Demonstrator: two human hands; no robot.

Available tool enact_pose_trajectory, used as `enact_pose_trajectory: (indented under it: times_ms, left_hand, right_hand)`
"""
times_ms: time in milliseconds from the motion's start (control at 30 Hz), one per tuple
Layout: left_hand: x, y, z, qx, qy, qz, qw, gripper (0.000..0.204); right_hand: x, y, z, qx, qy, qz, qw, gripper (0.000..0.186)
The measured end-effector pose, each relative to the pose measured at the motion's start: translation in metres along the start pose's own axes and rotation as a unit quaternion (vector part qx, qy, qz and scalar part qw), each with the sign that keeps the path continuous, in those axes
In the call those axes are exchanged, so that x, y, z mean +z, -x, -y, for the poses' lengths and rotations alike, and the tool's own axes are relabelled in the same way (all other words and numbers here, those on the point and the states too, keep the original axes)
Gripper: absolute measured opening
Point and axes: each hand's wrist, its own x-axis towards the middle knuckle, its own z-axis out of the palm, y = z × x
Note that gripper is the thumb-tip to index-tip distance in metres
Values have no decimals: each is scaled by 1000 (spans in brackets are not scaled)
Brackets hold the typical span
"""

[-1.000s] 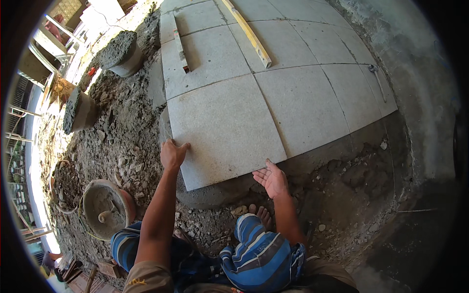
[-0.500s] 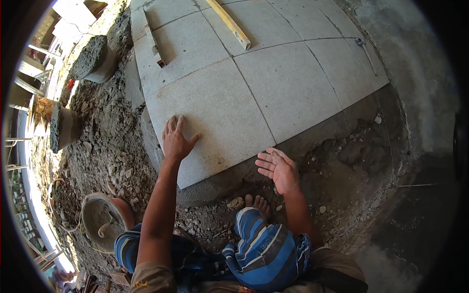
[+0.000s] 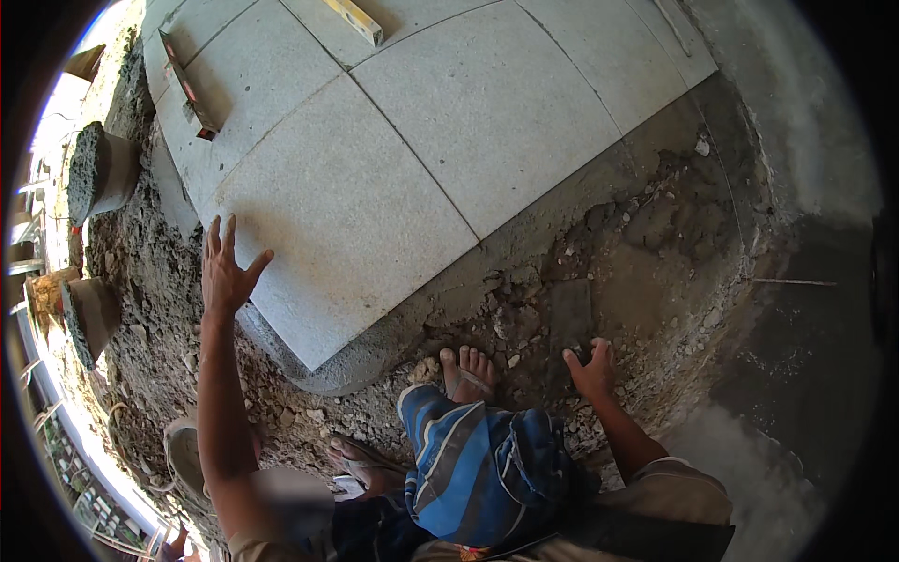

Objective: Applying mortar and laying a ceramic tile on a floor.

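Note:
My left hand is open with fingers spread, over the left edge of the nearest pale square floor tile; whether it touches the tile I cannot tell. Wet grey mortar shows along that tile's near corner and front edge. My right hand is low over the soil, thumb and fingers apart, with nothing visible in it. Just beyond it lies a flat dark rectangular piece. My bare foot in a sandal stands between the hands, close to the mortar edge.
A spirit level and a yellow level lie on the tiles. Mortar-filled buckets stand on rubble at the left, with a shallow basin nearer me. Bare soil and a thin rod are at the right.
My right hand has moved from the tile's front edge down and right to the soil. My left hand has shifted to the tile's left edge. The whole view has turned and shifted.

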Motion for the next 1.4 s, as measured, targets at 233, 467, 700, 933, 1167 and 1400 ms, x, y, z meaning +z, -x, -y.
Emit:
enact_pose_trajectory:
  times_ms: [233, 467, 700, 933, 1167, 1400]
  left_hand:
    - [14, -53, -15, 1, 13, -32, 999, 88]
    - [10, -104, 15, -68, 27, -29, 997, 87]
    - [16, -131, -6, 7, 70, -2, 997, 96]
    - [40, -124, -36, -16, 56, -35, 998, 111]
    - [50, -125, -40, 4, 11, -59, 998, 109]
    - [28, -123, -77, -59, -62, 34, 996, 99]
  right_hand:
    - [34, -1, -51, 65, -14, 17, 998, 73]
    - [-24, -35, -91, 120, 47, -279, 952, 73]
    - [-202, -26, 89, -154, 96, -117, 976, 54]
    - [-274, -35, 181, -179, 8, -21, 984, 46]
    - [-317, -173, 103, -157, 124, -53, 978, 46]
    - [-317, -451, 31, -158, -15, -166, 973, 47]
